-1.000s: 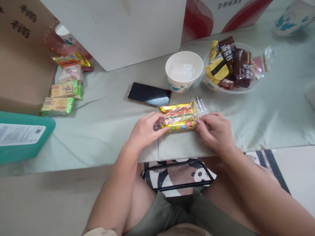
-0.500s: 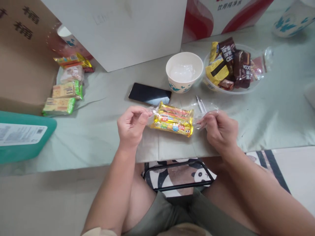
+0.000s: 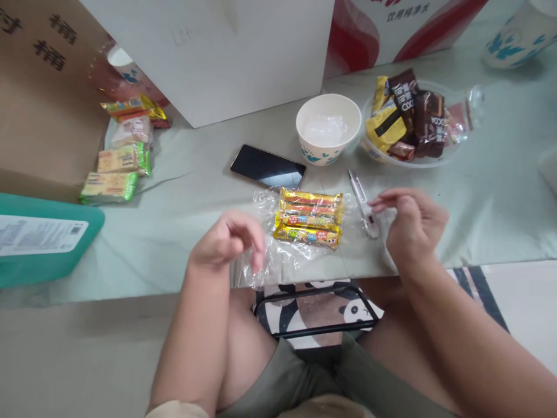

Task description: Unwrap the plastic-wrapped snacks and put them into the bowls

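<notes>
Several yellow-wrapped snack sticks (image 3: 310, 219) lie side by side on loose clear plastic film (image 3: 267, 255) near the table's front edge. My left hand (image 3: 230, 239) is just left of them, over the film's edge, with its fingers curved and apart. On the other side, my right hand (image 3: 413, 226) hovers with fingers loosely stretched toward the sticks, and nothing firm shows in its grasp. Some see-through film shows below its palm; whether it touches is unclear. Between the sticks and my right hand rests a white utility knife (image 3: 362, 200).
Behind the sticks are a black phone (image 3: 268, 166), a paper bowl (image 3: 328, 130) and a clear bowl of wrapped snacks (image 3: 456, 152). Cartons (image 3: 209, 64) stand at the back. Wrapped biscuits (image 3: 108, 186) and a green container (image 3: 82, 249) are at left.
Both hands have let go of the ends of the clear wrap and moved apart. The snack sticks now lie on the table, spread flatter, and the utility knife is more exposed.
</notes>
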Demonstrator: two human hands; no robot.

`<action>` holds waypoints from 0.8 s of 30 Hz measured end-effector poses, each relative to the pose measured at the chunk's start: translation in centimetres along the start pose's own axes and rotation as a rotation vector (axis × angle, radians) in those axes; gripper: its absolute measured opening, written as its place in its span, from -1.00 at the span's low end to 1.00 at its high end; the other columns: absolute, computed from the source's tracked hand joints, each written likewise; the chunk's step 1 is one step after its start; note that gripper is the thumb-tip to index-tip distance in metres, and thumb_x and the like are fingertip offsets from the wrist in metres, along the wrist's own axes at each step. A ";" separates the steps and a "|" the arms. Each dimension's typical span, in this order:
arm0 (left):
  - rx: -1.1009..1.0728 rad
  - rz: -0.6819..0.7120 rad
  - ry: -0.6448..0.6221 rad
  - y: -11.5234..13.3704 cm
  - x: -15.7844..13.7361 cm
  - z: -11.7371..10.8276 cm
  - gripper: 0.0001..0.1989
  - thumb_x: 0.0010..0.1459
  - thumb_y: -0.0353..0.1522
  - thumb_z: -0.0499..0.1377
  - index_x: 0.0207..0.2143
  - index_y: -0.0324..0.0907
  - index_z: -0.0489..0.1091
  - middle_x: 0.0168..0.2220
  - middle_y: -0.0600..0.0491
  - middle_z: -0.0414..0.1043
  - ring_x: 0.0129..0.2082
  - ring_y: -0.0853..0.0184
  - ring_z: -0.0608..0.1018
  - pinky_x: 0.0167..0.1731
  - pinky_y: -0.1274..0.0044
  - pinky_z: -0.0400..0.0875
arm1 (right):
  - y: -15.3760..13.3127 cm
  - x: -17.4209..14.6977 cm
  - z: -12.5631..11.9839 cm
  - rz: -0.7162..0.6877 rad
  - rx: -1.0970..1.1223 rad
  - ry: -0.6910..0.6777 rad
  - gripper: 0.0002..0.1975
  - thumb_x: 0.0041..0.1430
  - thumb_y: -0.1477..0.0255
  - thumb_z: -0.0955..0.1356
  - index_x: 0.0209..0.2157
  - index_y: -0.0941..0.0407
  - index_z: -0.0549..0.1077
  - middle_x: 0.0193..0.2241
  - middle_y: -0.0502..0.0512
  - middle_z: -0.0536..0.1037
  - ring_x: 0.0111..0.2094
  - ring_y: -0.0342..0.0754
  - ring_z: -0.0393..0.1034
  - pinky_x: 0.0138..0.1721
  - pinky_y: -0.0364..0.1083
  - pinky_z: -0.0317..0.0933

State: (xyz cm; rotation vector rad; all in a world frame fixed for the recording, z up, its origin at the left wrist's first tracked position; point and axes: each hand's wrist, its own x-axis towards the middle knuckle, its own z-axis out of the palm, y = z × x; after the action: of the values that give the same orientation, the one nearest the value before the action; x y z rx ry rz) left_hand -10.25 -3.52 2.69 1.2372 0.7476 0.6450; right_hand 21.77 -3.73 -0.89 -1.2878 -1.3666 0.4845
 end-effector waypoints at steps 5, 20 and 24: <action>0.490 0.344 0.867 -1.8 3.0 0.7 -0.63 -0.01 -0.13 0.39 -0.21 -0.07 0.43 -0.20 0.01 0.53 -0.20 0.29 0.59 -0.30 0.48 0.54 | 1.2 0.6 0.4 -0.208 -0.290 -0.127 -0.47 0.00 0.42 0.46 0.07 0.03 0.44 0.08 0.27 0.50 0.10 0.21 0.43 -0.01 0.16 0.40; 1.001 0.313 0.612 -1.5 3.1 2.1 -0.92 0.23 -0.40 0.21 -0.25 -0.12 0.51 0.00 -0.04 0.55 0.03 0.20 0.59 0.11 0.26 0.48 | 0.1 1.5 -0.2 0.018 -0.203 0.163 -0.95 0.23 0.44 0.37 -0.27 0.05 0.51 -0.42 0.05 0.57 -0.43 -0.03 0.49 -0.37 -0.03 0.34; 0.869 0.384 0.755 -1.6 3.8 2.7 -0.87 0.33 -0.36 0.12 -0.27 -0.12 0.45 -0.17 0.00 0.59 -0.11 0.28 0.62 -0.04 0.40 0.53 | -2.8 0.7 -0.2 -0.246 -0.310 0.110 -0.87 0.26 0.53 0.35 -0.28 0.02 0.51 -0.37 0.07 0.60 -0.32 0.01 0.52 -0.23 0.01 0.38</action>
State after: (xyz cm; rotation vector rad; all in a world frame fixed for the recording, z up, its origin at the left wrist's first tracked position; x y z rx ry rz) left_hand -5.74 -2.52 1.04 1.9836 1.5358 1.2020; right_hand 20.98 -4.08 1.86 -1.3472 -1.5226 0.0313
